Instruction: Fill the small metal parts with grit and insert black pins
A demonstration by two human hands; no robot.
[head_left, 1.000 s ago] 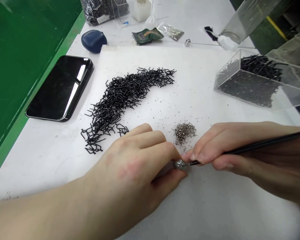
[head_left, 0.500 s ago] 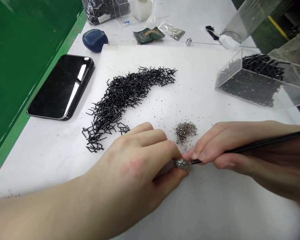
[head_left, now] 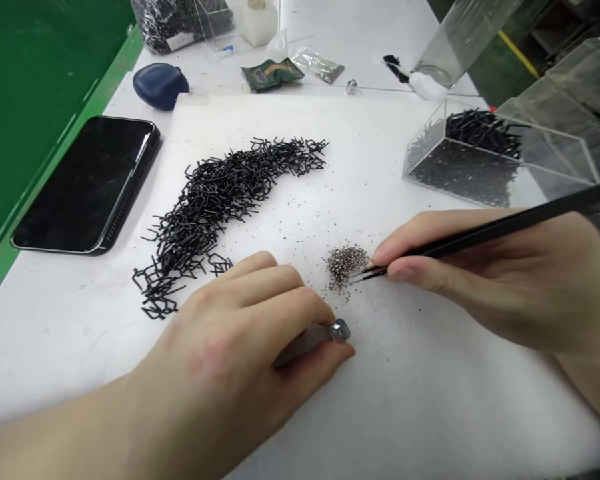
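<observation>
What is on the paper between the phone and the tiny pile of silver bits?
In the head view, a long heap of bent black wire pieces lies between the phone and the silver pile.

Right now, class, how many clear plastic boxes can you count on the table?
3. One box at right holds black clips; a tall one leans behind it; a third stands at the far edge. More at the right edge may be cut off.

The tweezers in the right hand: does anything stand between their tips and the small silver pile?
Nothing visible does. The tweezers, held in the right hand, point at the right edge of the silver pile, with only bare white sheet there. The left hand and its metal piece lie nearer the camera, off that line.
</observation>
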